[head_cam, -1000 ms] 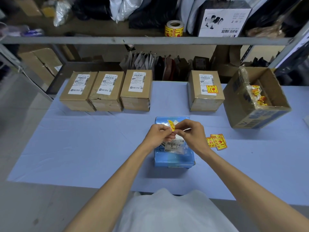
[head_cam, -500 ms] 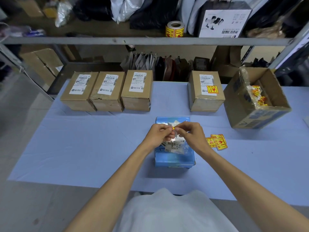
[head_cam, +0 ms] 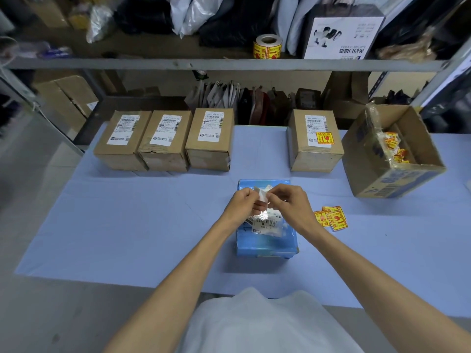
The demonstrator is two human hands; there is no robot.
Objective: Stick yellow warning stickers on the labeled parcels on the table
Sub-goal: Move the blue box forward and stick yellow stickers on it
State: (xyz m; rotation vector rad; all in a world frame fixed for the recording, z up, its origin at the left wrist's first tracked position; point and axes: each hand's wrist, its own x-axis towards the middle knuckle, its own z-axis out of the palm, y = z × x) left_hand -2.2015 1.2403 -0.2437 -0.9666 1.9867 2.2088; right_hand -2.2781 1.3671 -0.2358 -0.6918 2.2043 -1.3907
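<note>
A blue parcel (head_cam: 267,240) with a white label (head_cam: 267,223) lies at the table's centre. Just above it, my left hand (head_cam: 243,205) and my right hand (head_cam: 289,203) meet and together pinch a small sticker piece (head_cam: 262,195); only its white side shows. Three brown labeled boxes (head_cam: 168,138) stand in a row at the back left. A fourth brown box (head_cam: 314,140) at the back right bears a yellow warning sticker (head_cam: 324,137). A few loose yellow stickers (head_cam: 331,218) lie right of the blue parcel.
An open cardboard box (head_cam: 397,174) holding sticker scraps stands at the right. A roll of yellow stickers (head_cam: 267,47) sits on the shelf above, beside a white carton (head_cam: 341,36). The blue tablecloth (head_cam: 127,225) ends near my body.
The sticker between my fingers showed its yellow face a second ago; now only a white side shows. Both hands have stayed over the blue parcel.
</note>
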